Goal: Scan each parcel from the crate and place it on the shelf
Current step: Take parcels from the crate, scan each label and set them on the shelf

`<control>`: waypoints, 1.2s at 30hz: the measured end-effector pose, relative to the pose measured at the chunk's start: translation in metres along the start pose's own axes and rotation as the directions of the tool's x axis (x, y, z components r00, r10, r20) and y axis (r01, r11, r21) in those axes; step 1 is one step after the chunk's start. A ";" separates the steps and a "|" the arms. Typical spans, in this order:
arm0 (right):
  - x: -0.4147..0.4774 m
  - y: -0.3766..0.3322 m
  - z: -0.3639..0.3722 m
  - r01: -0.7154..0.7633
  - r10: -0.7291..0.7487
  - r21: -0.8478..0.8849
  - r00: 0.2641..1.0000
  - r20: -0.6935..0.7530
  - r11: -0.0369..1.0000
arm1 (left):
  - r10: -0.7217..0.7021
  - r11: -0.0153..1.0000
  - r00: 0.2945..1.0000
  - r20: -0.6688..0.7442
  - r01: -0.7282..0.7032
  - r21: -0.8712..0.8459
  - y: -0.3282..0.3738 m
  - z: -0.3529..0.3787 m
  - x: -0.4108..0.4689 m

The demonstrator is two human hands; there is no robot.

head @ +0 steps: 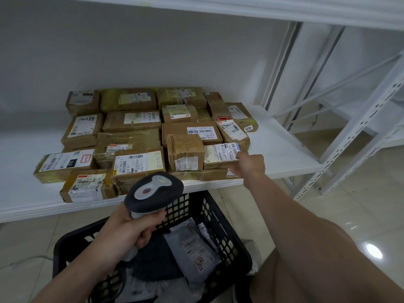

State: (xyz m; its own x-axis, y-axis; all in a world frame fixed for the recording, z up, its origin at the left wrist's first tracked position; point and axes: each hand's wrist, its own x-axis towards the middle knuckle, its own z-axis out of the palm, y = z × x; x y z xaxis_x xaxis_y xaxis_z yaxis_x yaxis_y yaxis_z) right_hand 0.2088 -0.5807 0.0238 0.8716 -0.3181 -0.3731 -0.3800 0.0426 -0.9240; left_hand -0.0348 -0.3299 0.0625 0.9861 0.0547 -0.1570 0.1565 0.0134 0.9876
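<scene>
My left hand (133, 230) grips a handheld barcode scanner (153, 191) with a dark head and grey handle, held above the black plastic crate (220, 221). My right hand (251, 166) is stretched to the white shelf (284, 154) and holds the near right corner of a flat cardboard parcel (218, 155) with a white label, lying on top of other boxes. Several brown cardboard parcels (131, 121) cover the shelf in rows. In the crate lie grey plastic mailer bags (192, 248) with labels.
A shelf board (240, 7) runs overhead. White perforated metal uprights and braces (354, 136) of the racking stand to the right. The floor is pale glossy tile (360, 215). My right forearm crosses the lower right of the view.
</scene>
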 end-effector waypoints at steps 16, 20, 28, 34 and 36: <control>-0.074 0.098 0.049 0.661 0.427 -0.665 0.519 0.740 0.348 | -0.064 0.964 0.997 -0.042 0.072 0.257 0.000 -0.006 -0.006; -0.053 0.166 0.043 0.670 0.438 -0.705 0.574 0.691 0.234 | -0.063 0.932 0.995 -0.079 0.087 0.352 -0.001 -0.009 -0.005; -0.039 0.280 0.044 0.617 0.511 -0.764 0.603 0.613 0.188 | -0.113 0.856 0.987 -0.114 0.155 0.494 -0.009 -0.020 0.008; -0.019 0.317 0.054 0.427 0.380 -0.873 0.786 0.488 0.238 | -0.152 0.844 0.985 -0.077 0.170 0.509 -0.007 -0.019 0.020; -0.012 0.325 0.052 0.246 0.396 -0.925 0.849 0.350 0.290 | -0.148 0.849 0.985 -0.089 0.172 0.499 -0.008 -0.021 0.023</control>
State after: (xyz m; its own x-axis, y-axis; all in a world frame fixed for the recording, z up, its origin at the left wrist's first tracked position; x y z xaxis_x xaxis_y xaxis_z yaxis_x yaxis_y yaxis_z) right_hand 0.0911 -0.5143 -0.2767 0.6980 0.0783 -0.7118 -0.1827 -0.9417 -0.2827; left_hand -0.0144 -0.3075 0.0506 0.9432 0.1405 -0.3011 0.3310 -0.4779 0.8137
